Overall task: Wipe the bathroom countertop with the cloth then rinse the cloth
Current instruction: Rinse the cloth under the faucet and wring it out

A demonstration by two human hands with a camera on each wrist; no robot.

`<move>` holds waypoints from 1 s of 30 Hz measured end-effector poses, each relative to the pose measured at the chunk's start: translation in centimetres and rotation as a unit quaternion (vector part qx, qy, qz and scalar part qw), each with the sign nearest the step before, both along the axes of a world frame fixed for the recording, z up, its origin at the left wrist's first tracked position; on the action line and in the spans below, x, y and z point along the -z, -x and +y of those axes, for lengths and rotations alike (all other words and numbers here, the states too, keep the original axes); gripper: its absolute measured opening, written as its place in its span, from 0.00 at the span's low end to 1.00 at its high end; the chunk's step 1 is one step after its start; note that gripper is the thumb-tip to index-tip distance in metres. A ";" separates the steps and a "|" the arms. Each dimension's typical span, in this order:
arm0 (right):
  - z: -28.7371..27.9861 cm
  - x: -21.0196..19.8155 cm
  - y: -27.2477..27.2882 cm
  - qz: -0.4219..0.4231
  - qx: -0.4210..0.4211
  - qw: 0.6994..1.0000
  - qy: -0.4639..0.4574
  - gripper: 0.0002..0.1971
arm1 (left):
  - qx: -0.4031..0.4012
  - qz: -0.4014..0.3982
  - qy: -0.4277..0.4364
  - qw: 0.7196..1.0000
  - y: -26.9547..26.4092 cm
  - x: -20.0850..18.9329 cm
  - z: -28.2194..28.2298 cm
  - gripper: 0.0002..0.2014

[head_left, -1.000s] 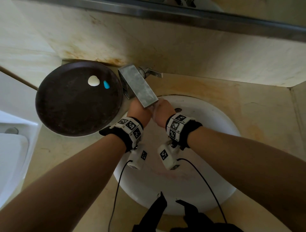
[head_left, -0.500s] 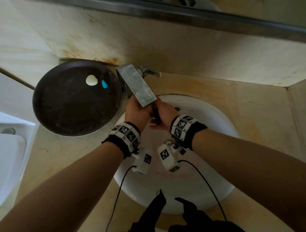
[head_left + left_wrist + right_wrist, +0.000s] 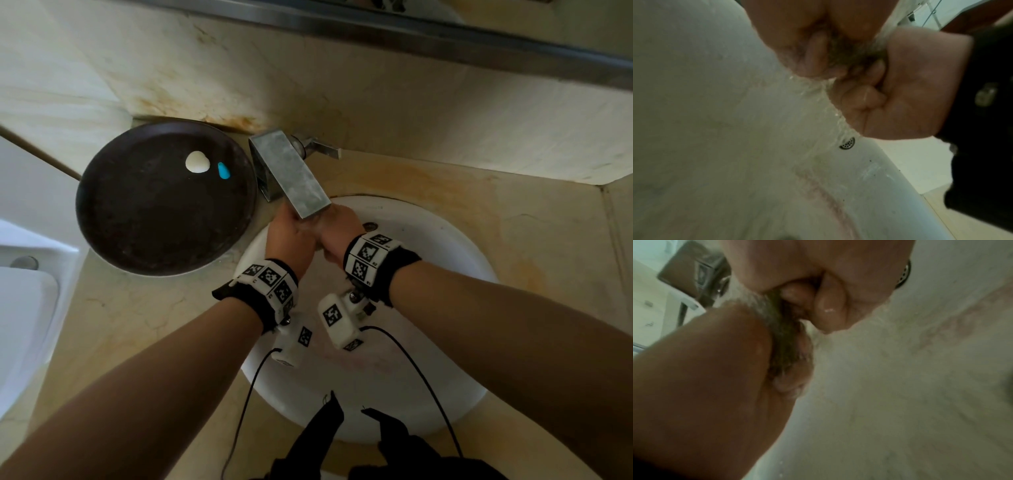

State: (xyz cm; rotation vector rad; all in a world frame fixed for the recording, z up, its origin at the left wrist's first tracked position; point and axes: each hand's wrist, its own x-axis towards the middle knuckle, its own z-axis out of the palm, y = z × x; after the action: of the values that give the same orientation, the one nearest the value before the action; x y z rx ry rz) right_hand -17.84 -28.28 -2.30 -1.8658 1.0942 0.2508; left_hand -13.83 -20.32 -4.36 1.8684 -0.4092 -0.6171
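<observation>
Both my hands are together under the spout of the square metal faucet (image 3: 291,174), over the white sink (image 3: 428,274). In the left wrist view my left hand (image 3: 813,53) and my right hand (image 3: 900,97) both curl round a dark, wet cloth (image 3: 851,53) squeezed between them. Water runs off the hands into the basin. The right wrist view shows the same cloth (image 3: 785,337) between my right hand (image 3: 828,305) and my left hand (image 3: 715,369). From the head camera my left hand (image 3: 291,236) and right hand (image 3: 337,233) hide the cloth.
A dark round tray (image 3: 154,212) sits on the beige countertop (image 3: 479,212) left of the faucet, holding a white shell-shaped piece (image 3: 197,161) and a small blue piece (image 3: 223,170). A white toilet (image 3: 24,308) stands at far left. The sink's overflow hole (image 3: 370,226) is beside my right hand.
The hands drew back from the spout, showing dark cloth between them, then moved forward under it again and closed together on the cloth.
</observation>
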 end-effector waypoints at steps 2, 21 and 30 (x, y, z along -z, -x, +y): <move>0.0 -0.2 0.0 -0.013 0.021 1.000 0.006 0.13 | -0.010 0.028 -0.009 1.000 -0.2 0.1 0.1 0.08; -1.0 0.4 2.0 -0.089 0.108 0.988 -0.067 0.18 | -0.010 0.001 0.033 0.999 -0.6 -0.9 2.4 0.09; -0.1 0.4 2.0 -0.065 0.050 0.990 -0.113 0.16 | -0.002 -0.031 0.020 0.999 0.1 -0.8 1.5 0.10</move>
State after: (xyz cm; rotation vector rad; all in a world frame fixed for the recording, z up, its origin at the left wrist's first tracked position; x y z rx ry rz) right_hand -19.82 -28.39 -2.70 -1.5986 1.0219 0.1857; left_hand -13.94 -18.84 -3.54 1.8530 -0.4551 -0.5457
